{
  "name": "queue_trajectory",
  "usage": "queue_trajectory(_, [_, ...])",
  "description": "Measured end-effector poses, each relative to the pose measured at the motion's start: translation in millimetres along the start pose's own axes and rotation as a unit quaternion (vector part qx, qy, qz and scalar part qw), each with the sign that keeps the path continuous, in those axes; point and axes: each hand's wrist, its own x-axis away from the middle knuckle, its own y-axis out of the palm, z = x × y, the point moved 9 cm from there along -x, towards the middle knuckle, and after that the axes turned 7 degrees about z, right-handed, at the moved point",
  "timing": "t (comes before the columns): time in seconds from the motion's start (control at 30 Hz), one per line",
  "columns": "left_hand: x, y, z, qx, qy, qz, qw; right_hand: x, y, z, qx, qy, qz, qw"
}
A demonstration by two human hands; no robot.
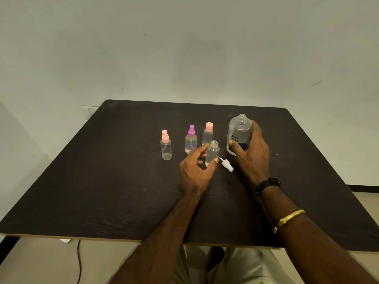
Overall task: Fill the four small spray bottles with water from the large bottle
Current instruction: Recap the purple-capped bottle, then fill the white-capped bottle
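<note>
Status: mid-task, at the pour stage for one bottle.

Standing on the table (102,181) in a loose row, left to right: pink-sprayer bottle (166,147), purple-sprayer bottle (191,141), pink-capped bottle (208,134), all three closed. Just in front of the pink-capped bottle: open spray bottle (212,153), upright, neck bare. Lying just beside it on the table: white sprayer head (226,163) with dip tube, detached.

Left hand (194,171): curled round the open spray bottle, thumb low on one side, fingers on the other, in a steadying hold. Right hand (252,154): wrapped round the large bottle (239,132), upright on the table at the right end of the row, uncapped. Cap not in view.

Done, judging by layout: large bottle opened; one small bottle opened and positioned next to it.

Outstanding: tilting and pouring into the open neck; refitting of the white sprayer head.

Fill levels in the three closed bottles: hard to read through clear plastic. Possibly a faint tint in the purple-sprayer bottle, nothing certain. Treat as unconfirmed, with at least one fill left and possibly all four.
</note>
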Motion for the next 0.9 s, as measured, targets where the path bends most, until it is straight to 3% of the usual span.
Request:
queue_trajectory(0.23, [0.1, 0.2, -5.3, -0.008, -0.008, -0.005, 1.000, 2.7, 7.2, 13.8, 0.020, 0.051, -0.007, 0.998])
queue_trajectory(0.7, [0.5, 1.3, -5.8, -0.013, -0.018, -0.011, 1.000, 12.3, -2.3, 14.9, 0.012, 0.074, 0.031, 0.997])
queue_trajectory(0.8, [0.7, 0.5, -7.7, -0.015, -0.024, -0.006, 1.000, 21.8, -19.7, 0.6, 0.043, 0.025, 0.104, 0.993])
queue_trajectory(0.9, [0.3, -0.6, -7.6, -0.014, -0.027, 0.000, 1.000, 31.7, -19.0, -20.0, 0.061, -0.046, 0.089, 0.993])
